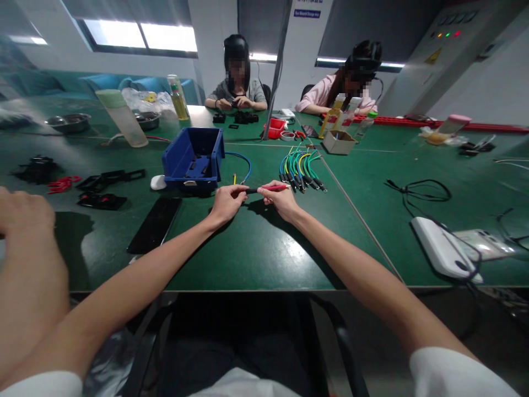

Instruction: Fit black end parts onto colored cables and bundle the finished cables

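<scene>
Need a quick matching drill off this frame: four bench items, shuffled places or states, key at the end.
Items
1. slim red-and-black piece
2. black smartphone
3. blue bin
4. multicoloured cables

Places/states
a. holding small dark parts
b. spread just beyond the wearer's right hand
c. lying beside the wearer's left forearm
d. held between the right hand and left hand

Pairs: 1-d, 2-c, 3-a, 4-b

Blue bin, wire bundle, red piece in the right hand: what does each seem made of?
Blue bin: probably moulded plastic, slight sheen; even colour.
Wire bundle: likely plastic-sheathed, satiny; vivid colours, shiny tips.
Red piece: perhaps plastic; bright, even colour; finish too small to judge.
</scene>
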A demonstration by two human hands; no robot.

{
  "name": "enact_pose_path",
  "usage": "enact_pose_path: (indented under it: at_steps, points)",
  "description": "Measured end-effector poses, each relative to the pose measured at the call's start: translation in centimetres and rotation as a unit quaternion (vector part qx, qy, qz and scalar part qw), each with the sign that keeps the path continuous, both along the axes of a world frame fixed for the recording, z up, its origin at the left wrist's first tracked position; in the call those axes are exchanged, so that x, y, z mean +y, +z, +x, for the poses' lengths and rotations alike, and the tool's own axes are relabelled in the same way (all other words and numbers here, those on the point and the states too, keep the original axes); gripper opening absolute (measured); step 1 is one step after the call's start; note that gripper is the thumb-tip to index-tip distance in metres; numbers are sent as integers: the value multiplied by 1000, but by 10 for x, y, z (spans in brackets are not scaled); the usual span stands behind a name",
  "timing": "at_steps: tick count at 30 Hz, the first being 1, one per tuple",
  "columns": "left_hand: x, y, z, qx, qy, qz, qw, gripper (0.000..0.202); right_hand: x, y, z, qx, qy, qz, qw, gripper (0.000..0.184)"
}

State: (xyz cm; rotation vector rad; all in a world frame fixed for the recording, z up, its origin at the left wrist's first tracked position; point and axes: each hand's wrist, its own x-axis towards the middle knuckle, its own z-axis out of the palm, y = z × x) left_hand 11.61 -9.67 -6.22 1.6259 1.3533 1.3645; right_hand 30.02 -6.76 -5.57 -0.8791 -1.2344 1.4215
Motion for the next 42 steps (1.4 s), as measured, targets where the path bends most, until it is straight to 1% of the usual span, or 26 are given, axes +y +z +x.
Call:
enact_pose_path:
  at_steps: [12,18,22,29,36,42]
  points:
    - [1,-1,-1,27,8,9,1000,28,-1,2,-2,-2,-5,9,1000,35]
    - [-1,1,-1,35,8,11,999,28,0,1,-2,-5,-7,3,1000,38]
    - [-3,4,1,57,10,19,998,27,-1,3,-3,-1,-10,-1,1000,38]
    - [-3,3,1,79,8,33,996,27,-2,6,-4,5,-18,-12,1000,40]
    - [-5,7,2,83,7,37,996,25,-1,4,-4,6,-21,-11,1000,41]
    - [-5,7,1,84,7,42,996,25,-1,4,-5,3,-21,-6,1000,41]
